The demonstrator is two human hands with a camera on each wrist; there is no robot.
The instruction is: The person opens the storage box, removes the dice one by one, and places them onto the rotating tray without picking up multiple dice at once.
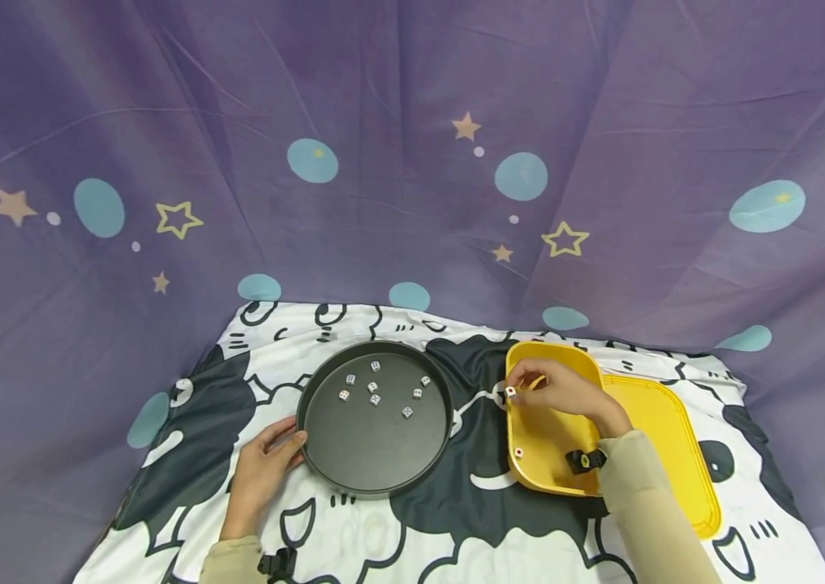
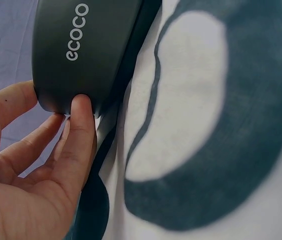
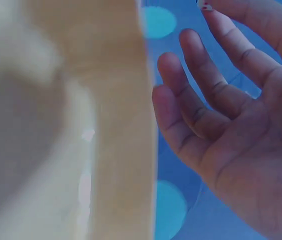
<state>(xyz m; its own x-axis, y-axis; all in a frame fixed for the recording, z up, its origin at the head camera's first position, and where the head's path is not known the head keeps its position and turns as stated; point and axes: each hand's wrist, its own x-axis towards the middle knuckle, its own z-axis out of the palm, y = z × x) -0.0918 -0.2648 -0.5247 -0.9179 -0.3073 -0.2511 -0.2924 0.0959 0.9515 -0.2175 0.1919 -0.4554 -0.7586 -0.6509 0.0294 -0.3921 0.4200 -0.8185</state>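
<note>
At its left rim, my left hand [image 1: 264, 469] holds the round black pan [image 1: 375, 450]; in the left wrist view, fingers of that hand [image 2: 41, 175] grip the pan's lettered outer wall [image 2: 88, 65]. Several white dice [image 1: 372, 387] lie scattered over the pan's floor, mostly in its far half. My right hand [image 1: 556, 391] pinches a white die [image 1: 510, 392] between thumb and finger, over the left edge of the yellow box [image 1: 543, 466]. Another die [image 1: 518, 453] sits inside the box near its front left. Only a corner of the pinched die [image 3: 204, 5] shows in the right wrist view.
A yellow lid [image 1: 663, 422] lies right of the box, partly behind my right forearm. Black-and-white patterned cloth [image 1: 514, 535] covers the table. A purple curtain [image 1: 397, 81] with stars and dots hangs behind it.
</note>
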